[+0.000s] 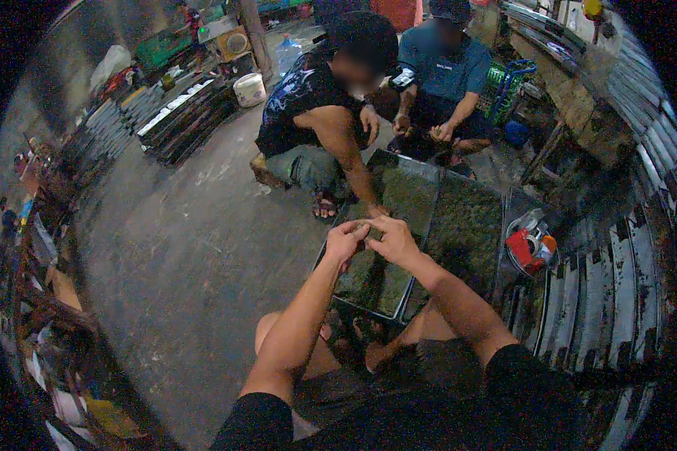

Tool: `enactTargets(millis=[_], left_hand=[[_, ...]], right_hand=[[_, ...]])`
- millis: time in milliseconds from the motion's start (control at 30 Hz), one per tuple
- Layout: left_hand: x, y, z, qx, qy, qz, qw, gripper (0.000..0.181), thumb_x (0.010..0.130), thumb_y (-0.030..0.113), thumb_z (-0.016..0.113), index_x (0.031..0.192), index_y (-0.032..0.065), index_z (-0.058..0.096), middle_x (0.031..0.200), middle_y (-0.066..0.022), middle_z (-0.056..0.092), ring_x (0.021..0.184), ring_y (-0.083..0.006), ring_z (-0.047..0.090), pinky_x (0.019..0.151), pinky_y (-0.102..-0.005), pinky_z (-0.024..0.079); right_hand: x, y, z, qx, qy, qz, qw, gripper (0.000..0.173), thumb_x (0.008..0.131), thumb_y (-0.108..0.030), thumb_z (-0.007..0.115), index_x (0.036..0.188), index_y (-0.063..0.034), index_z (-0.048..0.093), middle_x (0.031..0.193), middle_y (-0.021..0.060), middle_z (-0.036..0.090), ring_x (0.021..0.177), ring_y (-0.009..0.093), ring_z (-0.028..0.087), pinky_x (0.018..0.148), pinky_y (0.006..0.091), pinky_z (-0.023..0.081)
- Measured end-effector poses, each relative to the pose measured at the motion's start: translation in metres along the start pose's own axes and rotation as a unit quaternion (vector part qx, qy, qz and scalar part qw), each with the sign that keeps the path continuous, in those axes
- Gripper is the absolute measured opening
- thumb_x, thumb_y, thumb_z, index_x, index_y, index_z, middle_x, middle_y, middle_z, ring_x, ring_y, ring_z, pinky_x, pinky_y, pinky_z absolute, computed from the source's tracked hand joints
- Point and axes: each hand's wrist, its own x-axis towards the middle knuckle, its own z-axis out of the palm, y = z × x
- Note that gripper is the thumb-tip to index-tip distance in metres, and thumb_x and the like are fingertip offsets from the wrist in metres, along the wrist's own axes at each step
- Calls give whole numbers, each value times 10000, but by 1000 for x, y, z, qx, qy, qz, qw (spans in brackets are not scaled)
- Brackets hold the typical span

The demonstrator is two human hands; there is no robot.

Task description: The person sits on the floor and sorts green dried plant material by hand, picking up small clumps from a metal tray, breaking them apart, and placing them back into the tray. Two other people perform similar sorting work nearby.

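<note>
My left hand (344, 242) and my right hand (394, 239) meet fingertip to fingertip in front of me. Pinched between them is a small greenish-brown piece (374, 232), mostly covered by the fingers and too small to identify. Beneath my hands lies a shallow rectangular tray (398, 313) with a pale rim. A layer of greenish-brown loose material (366, 284) fills it. Beside it on the right, a second tray holds darker material (465, 225) of similar look. A co-worker's hand (379, 211) reaches into the first tray just beyond my fingers.
Two co-workers sit across the trays, one in a black shirt (302, 107), one in a teal shirt (445, 62). A round container (510, 262) with red and orange items stands right, near slatted panels (592, 293). Stacked dark trays (175, 127) and a white tub (249, 90) occupy the concrete floor.
</note>
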Motion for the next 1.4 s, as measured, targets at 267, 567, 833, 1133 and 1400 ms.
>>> enactTargets(millis=[267, 567, 833, 1133, 1400], left_hand=[[0, -9, 4, -10, -6, -32, 999, 319, 842, 240, 634, 1059, 7, 610, 867, -63, 637, 684, -132, 614, 563, -251, 522], [3, -6, 8, -240, 47, -178, 953, 450, 831, 516, 559, 755, 75, 511, 645, -54, 554, 557, -159, 531, 421, -272, 368], [-5, 20, 10, -78, 147, -119, 979, 600, 792, 610, 540, 483, 115, 400, 452, -41, 433, 366, -168, 405, 371, -300, 318], [-4, 12, 1, -32, 10, -154, 988, 451, 851, 457, 565, 807, 16, 644, 639, -34, 579, 455, -134, 498, 396, -273, 388], [-7, 20, -8, -18, -76, -83, 994, 259, 815, 178, 664, 1020, 24, 621, 810, -26, 635, 602, -108, 575, 478, -238, 455]], right_hand=[[-5, 37, 7, 245, -56, 158, 955, 373, 753, -201, 656, 1078, -26, 603, 775, 83, 617, 620, 164, 604, 562, 304, 490], [-24, 78, -28, 640, 21, 446, 625, 248, 859, -200, 529, 1042, -38, 565, 750, 72, 585, 629, 173, 573, 532, 271, 482], [-5, 31, -36, 423, 52, 500, 754, 383, 848, -411, 579, 735, -48, 539, 580, 69, 515, 374, 127, 419, 314, 264, 280], [-8, 12, 3, 62, 88, 78, 991, 317, 755, -286, 679, 785, -1, 544, 594, 125, 528, 490, 274, 529, 504, 390, 420], [-3, -2, 3, -12, 99, -115, 988, 451, 634, -96, 712, 1050, -29, 549, 773, 107, 606, 629, 291, 591, 606, 339, 474]])
